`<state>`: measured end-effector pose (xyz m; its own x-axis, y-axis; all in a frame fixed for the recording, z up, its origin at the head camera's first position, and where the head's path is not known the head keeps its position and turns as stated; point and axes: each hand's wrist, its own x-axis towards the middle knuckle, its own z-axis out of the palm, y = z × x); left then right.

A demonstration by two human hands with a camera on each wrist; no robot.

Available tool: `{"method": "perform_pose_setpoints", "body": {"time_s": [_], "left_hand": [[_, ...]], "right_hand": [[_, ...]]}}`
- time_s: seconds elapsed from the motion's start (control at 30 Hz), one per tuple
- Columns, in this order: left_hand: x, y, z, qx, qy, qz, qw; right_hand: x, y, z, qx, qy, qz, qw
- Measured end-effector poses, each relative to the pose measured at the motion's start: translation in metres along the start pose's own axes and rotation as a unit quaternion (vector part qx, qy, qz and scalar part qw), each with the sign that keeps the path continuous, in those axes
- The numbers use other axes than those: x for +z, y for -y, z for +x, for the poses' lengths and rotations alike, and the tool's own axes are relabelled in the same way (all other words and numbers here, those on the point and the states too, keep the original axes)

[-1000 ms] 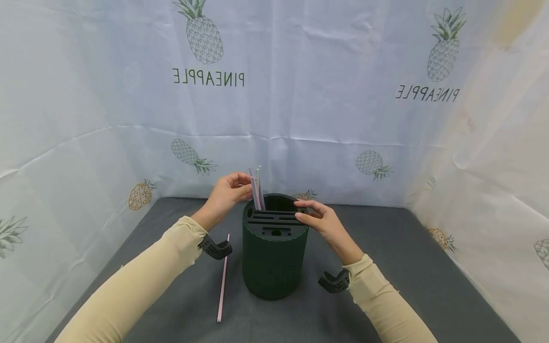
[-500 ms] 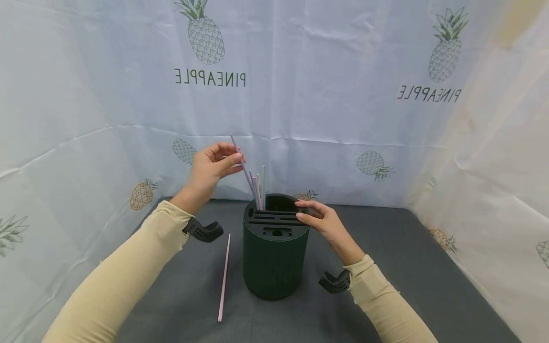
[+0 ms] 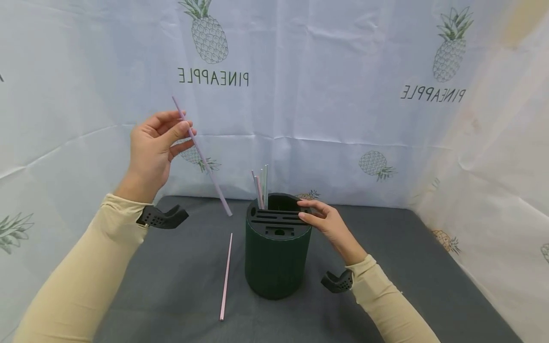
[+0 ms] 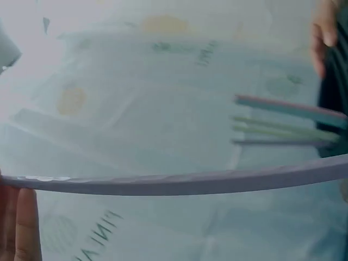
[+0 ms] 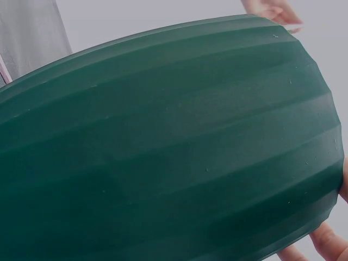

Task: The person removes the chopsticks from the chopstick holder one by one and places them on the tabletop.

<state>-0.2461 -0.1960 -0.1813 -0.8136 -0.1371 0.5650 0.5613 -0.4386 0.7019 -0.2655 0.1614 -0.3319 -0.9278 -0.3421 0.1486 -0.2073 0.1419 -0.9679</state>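
Observation:
My left hand [image 3: 150, 150] is raised at the left and pinches a slim purple chopstick [image 3: 206, 164] near its upper, thinner end. The chopstick slants down to the right, its thicker end apart from the dark green utensil holder [image 3: 276, 267]. In the left wrist view the purple chopstick [image 4: 179, 183] crosses the whole frame. My right hand [image 3: 329, 228] grips the holder's right rim between thumb and fingers. Several pastel chopsticks [image 3: 259, 190] stand upright in the holder's rear opening. One pink chopstick [image 3: 226, 278] lies on the table left of the holder.
A dark grey cloth covers the table [image 3: 364, 247]. The holder's front top has a black slotted insert [image 3: 276, 219]. A white curtain [image 3: 317, 109] with pineapple prints hangs behind and along both sides.
My left hand has drawn the purple chopstick up out of the holder and carried it leftward. My right hand stays at the rim, and the pink chopstick still lies on the table.

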Motion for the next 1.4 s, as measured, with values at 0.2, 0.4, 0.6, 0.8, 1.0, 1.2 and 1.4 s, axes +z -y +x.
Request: {"method": "perform_pose_setpoints", "body": {"time_s": [0.2, 0.4, 0.6, 0.8, 1.0, 1.2, 1.4], "left_hand": [[-0.036, 0.039, -0.019, -0.095, 0.001, 0.094, 0.991], [-0.073, 0.094, -0.048, -0.213, -0.009, 0.194, 0.9576], [-0.104, 0.138, -0.076, -0.294, -0.004, 0.278, 0.9142], [-0.12, 0.168, -0.091, -0.346, -0.006, 0.325, 0.8801], [-0.129, 0.188, -0.1, -0.375, -0.013, 0.319, 0.8702], [-0.131, 0.2, -0.108, -0.38, -0.01, 0.339, 0.8605], [-0.133, 0.21, -0.112, -0.377, 0.007, 0.348, 0.858]], "right_hand": [[-0.001, 0.0, -0.001, -0.008, 0.003, 0.001, 1.0], [0.0, 0.0, -0.001, -0.009, 0.004, 0.0, 1.0], [0.001, 0.0, 0.0, -0.001, -0.001, 0.0, 1.0], [0.0, -0.001, 0.001, -0.003, 0.003, -0.004, 1.0], [0.0, 0.0, 0.001, -0.005, 0.004, -0.003, 1.0], [0.001, 0.001, 0.001, 0.002, -0.001, -0.003, 1.0], [0.0, 0.001, 0.001, 0.005, -0.005, -0.007, 1.0]]}}
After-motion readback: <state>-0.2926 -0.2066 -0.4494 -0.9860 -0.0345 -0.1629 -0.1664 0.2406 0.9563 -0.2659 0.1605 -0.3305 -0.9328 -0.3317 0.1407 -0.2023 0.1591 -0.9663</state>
